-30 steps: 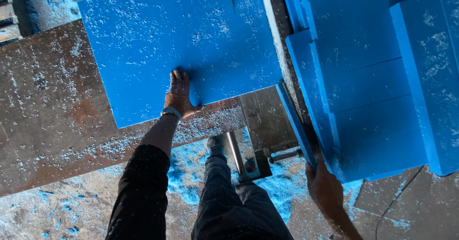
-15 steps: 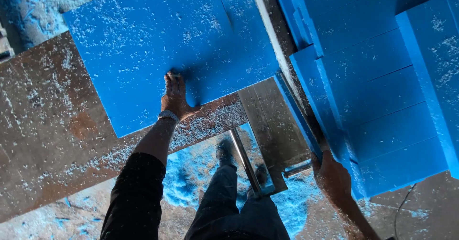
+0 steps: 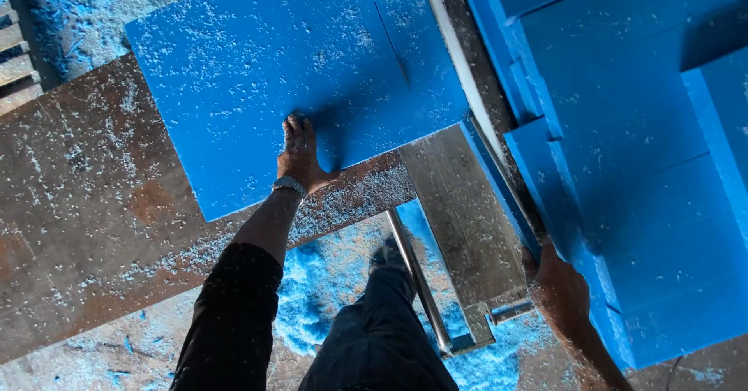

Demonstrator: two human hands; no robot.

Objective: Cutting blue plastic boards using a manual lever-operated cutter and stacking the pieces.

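We are looking down at a big rusty metal tabletop (image 3: 86, 227) that is carrying a large blue foam sheet (image 3: 265, 72), and both are sprinkled with pale dust. The sheet is lying flat, taking the upper middle of the view, with its near edge crossing the tabletop at a slant and its right edge touching a long metal guide rail (image 3: 460, 64). To the right we are seeing a stack of thick blue foam blocks (image 3: 647, 165), standing just beside the rail. Below the sheet a flat steel plate (image 3: 460, 212) is reaching toward us, with a thin bar (image 3: 417, 282) beside it. On the floor, blue foam crumbs (image 3: 319, 290) are lying around our dark trouser leg (image 3: 382, 336). Our left hand (image 3: 300, 157), with a wristwatch (image 3: 289, 185) behind it, is lying flat and open on the sheet near its lower edge, fingers stretched, gripping nothing. Our right hand (image 3: 562, 294) is resting against the lower corner of the foam blocks; we cannot tell how far it is closed.
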